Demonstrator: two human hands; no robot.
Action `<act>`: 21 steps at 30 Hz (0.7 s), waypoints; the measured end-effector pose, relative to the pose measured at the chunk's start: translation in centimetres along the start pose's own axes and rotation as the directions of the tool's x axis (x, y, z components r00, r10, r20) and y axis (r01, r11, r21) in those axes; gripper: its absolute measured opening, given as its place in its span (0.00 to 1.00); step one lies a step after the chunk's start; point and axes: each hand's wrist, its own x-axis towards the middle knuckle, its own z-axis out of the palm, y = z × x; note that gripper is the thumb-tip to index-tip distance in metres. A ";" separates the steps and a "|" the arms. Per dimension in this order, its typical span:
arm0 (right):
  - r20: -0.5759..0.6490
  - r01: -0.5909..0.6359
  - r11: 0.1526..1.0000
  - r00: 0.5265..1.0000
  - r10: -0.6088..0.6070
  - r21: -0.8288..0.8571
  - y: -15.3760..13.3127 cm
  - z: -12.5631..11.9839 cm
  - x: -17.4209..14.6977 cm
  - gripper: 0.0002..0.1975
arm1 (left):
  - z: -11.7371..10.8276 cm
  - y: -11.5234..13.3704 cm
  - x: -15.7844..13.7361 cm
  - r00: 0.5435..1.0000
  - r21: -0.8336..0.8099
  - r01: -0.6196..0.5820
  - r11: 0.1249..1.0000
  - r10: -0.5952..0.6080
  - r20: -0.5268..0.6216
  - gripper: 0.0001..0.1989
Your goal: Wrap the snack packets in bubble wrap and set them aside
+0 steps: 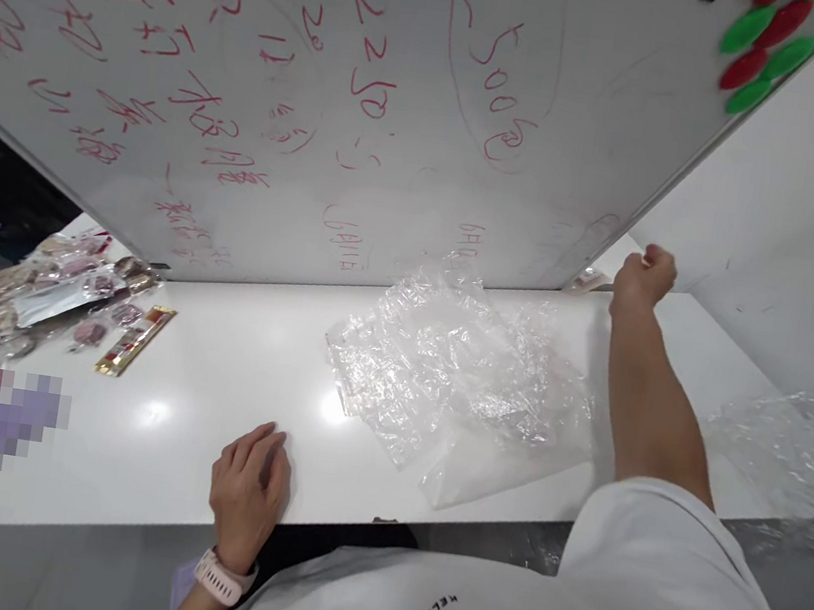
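My left hand (249,485), with a pale pink watch on its wrist, rests at the front edge of the white table (219,349). Its fingers lie loosely stretched, and nothing shows in it. To its right is a loose heap of clear plastic bags (458,373), apart from the hand. My right arm reaches past the heap. Beyond the lower right corner of the whiteboard, my right hand (644,278) is closed with its fingers curled. Whatever it may hold is hidden.
The whiteboard (387,171) with red writing stands along the table's back, bearing red and green magnets (779,59). Several small wrapped packets (62,277) and a gold-edged packet (135,341) lie at the left. More clear plastic (795,451) lies by the right wall.
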 end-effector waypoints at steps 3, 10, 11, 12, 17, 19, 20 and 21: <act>0.096 -0.035 0.973 0.995 0.013 0.226 -3.5 -3.8 -4.5 0.30 | -0.4 0.1 -0.1 0.996 -0.030 0.075 0.997 -0.073 0.052 0.09; 0.291 0.562 0.724 0.672 -0.681 0.399 -12.5 -9.5 -26.8 0.33 | -0.4 3.7 5.1 0.773 -0.484 0.606 0.632 -0.325 0.545 0.30; 0.262 0.564 0.752 0.712 -0.652 0.340 -13.0 -9.0 -28.8 0.34 | 0.2 4.5 6.5 0.725 -0.521 0.670 0.529 -0.313 0.614 0.35; 0.226 0.557 0.780 0.752 -0.619 0.286 -13.3 -8.4 -30.4 0.36 | 0.9 5.3 7.9 0.685 -0.543 0.716 0.438 -0.295 0.666 0.39; 0.120 0.555 0.823 0.815 -0.567 0.120 -13.4 -6.3 -33.7 0.43 | 3.4 6.3 12.4 0.631 -0.585 0.774 0.242 -0.359 0.687 0.36; 0.139 0.575 0.813 0.801 -0.583 0.099 -13.2 -6.4 -34.2 0.42 | 3.1 5.5 12.7 0.667 -0.640 0.740 0.207 -0.343 0.661 0.31; 0.152 0.583 0.807 0.793 -0.590 0.093 -13.2 -6.6 -34.3 0.40 | 2.8 4.9 12.6 0.675 -0.658 0.730 0.182 -0.343 0.654 0.29; 0.165 0.589 0.803 0.787 -0.595 0.089 -13.2 -6.8 -34.5 0.38 | 2.4 4.3 12.4 0.669 -0.663 0.732 0.157 -0.349 0.656 0.26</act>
